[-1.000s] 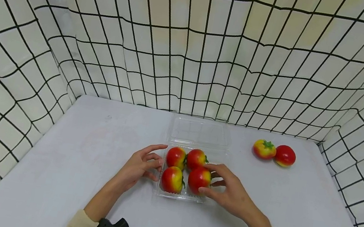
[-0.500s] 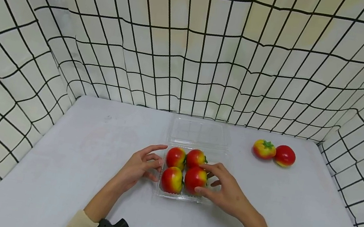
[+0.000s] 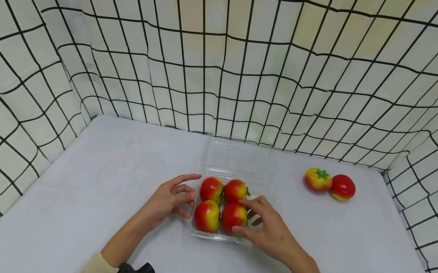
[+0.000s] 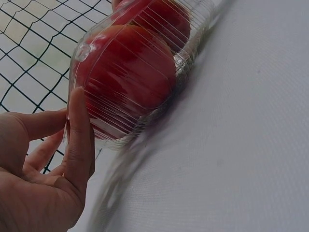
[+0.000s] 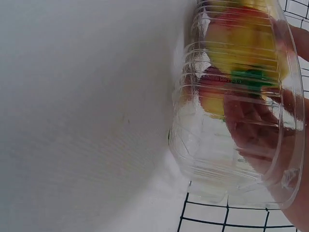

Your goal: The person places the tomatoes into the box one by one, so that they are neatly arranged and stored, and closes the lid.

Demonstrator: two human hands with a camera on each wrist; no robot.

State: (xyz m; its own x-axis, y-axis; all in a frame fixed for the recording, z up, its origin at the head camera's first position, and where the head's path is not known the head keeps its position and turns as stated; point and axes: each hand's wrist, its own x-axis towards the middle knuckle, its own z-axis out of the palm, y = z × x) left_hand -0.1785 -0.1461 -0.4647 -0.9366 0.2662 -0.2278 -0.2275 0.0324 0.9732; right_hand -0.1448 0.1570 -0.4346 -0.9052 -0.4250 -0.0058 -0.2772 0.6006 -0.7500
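Note:
A clear plastic clamshell box point(image 3: 213, 236) stands on the white table with its lid point(image 3: 241, 158) folded back. Several red-and-yellow toy tomatoes sit in it, close together in two rows. At the box's left side my left hand point(image 3: 169, 199) pinches the rim between thumb and fingers; a tomato point(image 4: 130, 70) shows through the ribbed wall there. My right hand point(image 3: 273, 231) reaches into the box and grips the front right tomato point(image 3: 233, 218), thumb at its near side and index finger at its far side. Through the box wall in the right wrist view, a green stem cap point(image 5: 251, 76) shows near the fingers.
Two more toy tomatoes lie touching at the back right of the table, one with its green cap up point(image 3: 318, 179) and one red side up point(image 3: 342, 187). Black netting point(image 3: 244, 54) over white walls encloses the table's back and sides.
My right hand has moved slightly left with the front right tomato, bringing it beside the front left one. The left hand and the box have stayed in place.

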